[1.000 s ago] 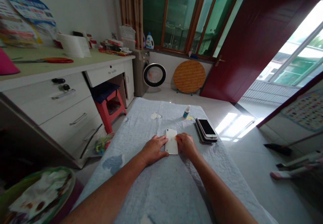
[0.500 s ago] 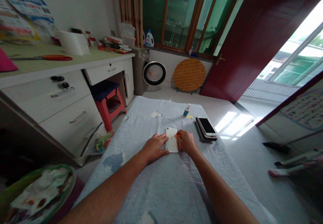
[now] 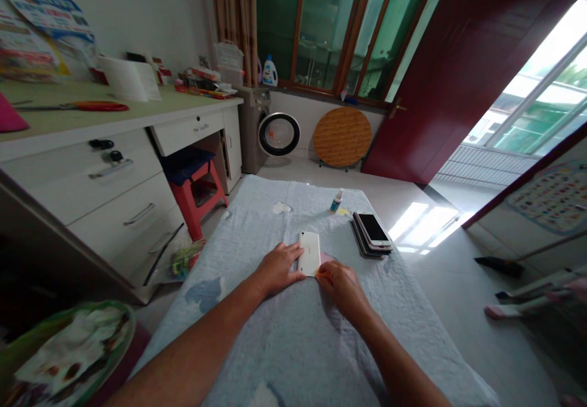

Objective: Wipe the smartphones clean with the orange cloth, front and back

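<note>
A white smartphone (image 3: 310, 253) lies back side up on the pale blue bedspread, its camera end pointing away from me. My left hand (image 3: 280, 267) holds it by the left edge, fingertips at the upper side and thumb by the lower left corner. Beside the phone's lower right corner, my right hand (image 3: 337, 278) pinches a small orange piece (image 3: 318, 272), mostly hidden by the fingers. A pinkish patch shows just above that hand. To the right rests a stack of phones (image 3: 372, 233), the top one screen up. A small spray bottle (image 3: 336, 201) stands behind.
The bedspread (image 3: 257, 223) covers the surface in front of me. On the left are a desk with drawers (image 3: 132, 193), a red stool (image 3: 197, 196) and a bin (image 3: 128, 340) full of waste. A washing machine (image 3: 254, 126) with its door open stands at the back.
My right hand has slid toward me along the phone's right edge, from near its upper part to the lower corner. The left hand stays on the phone.
</note>
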{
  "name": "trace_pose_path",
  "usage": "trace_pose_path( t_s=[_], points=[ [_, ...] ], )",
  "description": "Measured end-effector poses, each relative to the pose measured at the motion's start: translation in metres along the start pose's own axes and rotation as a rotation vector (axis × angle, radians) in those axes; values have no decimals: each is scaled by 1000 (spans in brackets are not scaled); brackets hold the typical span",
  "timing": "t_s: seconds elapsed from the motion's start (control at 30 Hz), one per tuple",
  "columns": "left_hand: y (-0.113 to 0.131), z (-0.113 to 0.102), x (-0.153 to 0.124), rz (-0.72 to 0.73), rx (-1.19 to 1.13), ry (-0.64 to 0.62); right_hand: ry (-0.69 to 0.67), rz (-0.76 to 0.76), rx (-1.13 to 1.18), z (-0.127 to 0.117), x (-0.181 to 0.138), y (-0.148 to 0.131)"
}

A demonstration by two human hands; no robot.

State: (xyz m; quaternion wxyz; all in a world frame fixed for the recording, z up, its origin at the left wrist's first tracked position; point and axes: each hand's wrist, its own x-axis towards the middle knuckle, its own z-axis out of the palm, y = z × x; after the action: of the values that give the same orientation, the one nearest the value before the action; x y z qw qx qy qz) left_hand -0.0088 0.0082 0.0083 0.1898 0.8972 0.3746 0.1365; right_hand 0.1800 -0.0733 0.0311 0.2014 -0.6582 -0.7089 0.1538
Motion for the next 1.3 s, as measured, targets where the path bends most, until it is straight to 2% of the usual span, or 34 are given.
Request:
trace_pose_path(
  t_s=[0.13,0.37,0.57,1.0,1.1,1.3],
  points=[
    [0,-1,0,-3,-7,-6,28,-2,-58,6,20,7],
    [3,-6,0,5,-24,-18,123,64,-124,15,77,20],
    [3,-6,0,12,-11,-24,106,41,-232,20,105,24],
    [13,-16,-2,-6,-35,-35,-15,-144,-279,38,130,-8],
    [14,-15,-3,-22,-25,-25,-13,-143,-268,35,129,-3],
    [13,-8,-3,-51,-10,-10,47,-38,-229,22,118,26]
  ],
)
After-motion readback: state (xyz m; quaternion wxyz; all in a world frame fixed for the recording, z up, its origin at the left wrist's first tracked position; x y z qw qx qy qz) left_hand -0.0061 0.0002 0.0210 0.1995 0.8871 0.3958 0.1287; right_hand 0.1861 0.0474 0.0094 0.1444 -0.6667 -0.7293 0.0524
